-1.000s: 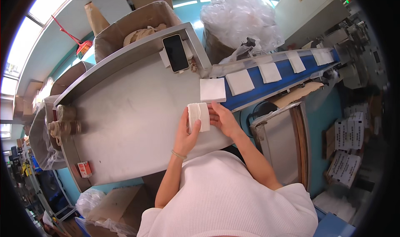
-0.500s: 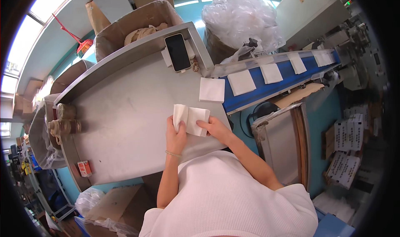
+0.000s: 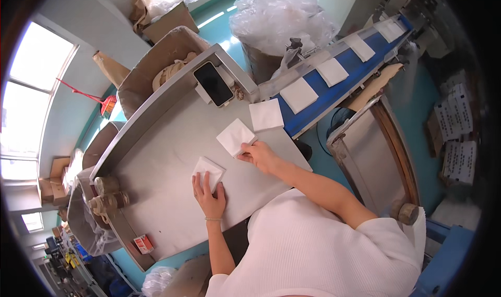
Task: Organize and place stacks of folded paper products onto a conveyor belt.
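Note:
My left hand (image 3: 210,192) lies on a square stack of white paper napkins (image 3: 209,167) on the steel table, its fingers stretched out over the top. To the right and farther off, my right hand (image 3: 259,156) pinches the near corner of a second white napkin stack (image 3: 235,136). Beyond that, a third napkin stack (image 3: 266,114) sits at the table's edge beside the belt's end, touched by neither hand.
A blue conveyor belt (image 3: 309,115) carries several white napkin stacks toward the steel table (image 3: 167,213). A phone (image 3: 214,84) lies by the raised far rim. Tape rolls (image 3: 108,186) and a small red-and-white box (image 3: 143,244) are at the left. A large cardboard box (image 3: 136,80) stands behind.
The napkins held between both hands are now two separate stacks. My left hand has moved left and down onto one; my right holds the other. The view has turned.

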Demonstrator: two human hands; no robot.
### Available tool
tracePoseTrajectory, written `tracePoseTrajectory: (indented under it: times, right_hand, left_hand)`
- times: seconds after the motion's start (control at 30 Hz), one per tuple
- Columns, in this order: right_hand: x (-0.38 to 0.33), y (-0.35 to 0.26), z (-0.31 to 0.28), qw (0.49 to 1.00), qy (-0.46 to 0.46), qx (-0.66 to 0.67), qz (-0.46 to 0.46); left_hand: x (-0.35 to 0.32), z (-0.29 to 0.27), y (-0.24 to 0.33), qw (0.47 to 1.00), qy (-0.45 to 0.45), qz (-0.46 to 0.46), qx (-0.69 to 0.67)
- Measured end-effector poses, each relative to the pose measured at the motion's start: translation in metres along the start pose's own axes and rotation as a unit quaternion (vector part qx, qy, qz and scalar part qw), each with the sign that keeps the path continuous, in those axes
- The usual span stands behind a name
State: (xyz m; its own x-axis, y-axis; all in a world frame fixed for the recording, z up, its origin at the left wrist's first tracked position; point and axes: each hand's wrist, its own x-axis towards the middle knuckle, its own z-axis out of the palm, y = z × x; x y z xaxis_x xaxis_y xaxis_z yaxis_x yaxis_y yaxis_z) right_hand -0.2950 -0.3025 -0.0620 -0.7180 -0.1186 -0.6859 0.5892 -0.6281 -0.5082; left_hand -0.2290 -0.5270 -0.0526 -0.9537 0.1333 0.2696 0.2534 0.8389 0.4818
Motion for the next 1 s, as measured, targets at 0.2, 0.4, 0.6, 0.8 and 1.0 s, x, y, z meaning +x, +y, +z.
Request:
tracePoseTrajectory:
  times: [0.2, 0.4, 0.6, 0.8, 1.0]
  right_hand:
    - [0.007, -0.008, -0.015, 0.988, 0.076, 0.098, -0.094]
    - [-0.064, -0.004, -0.051, 0.988, 0.116, -0.026, -0.103]
    - [-0.149, 0.038, -0.104, 0.988, 0.129, 0.028, -0.081]
    - [-0.209, 0.1, -0.155, 0.965, 0.244, 0.035, -0.085]
    - [-0.271, 0.118, -0.187, 0.948, 0.26, 0.015, -0.183]
  left_hand:
    - [0.053, 0.027, 0.017, 0.988, -0.076, 0.115, -0.072]
    - [0.093, 0.062, 0.049, 0.969, -0.106, 0.202, -0.096]
    - [0.106, 0.098, 0.081, 0.956, -0.092, 0.254, -0.111]
    - [0.115, 0.142, 0.13, 0.94, -0.122, 0.281, -0.151]
    - [0.113, 0.145, 0.167, 0.939, -0.066, 0.312, -0.128]
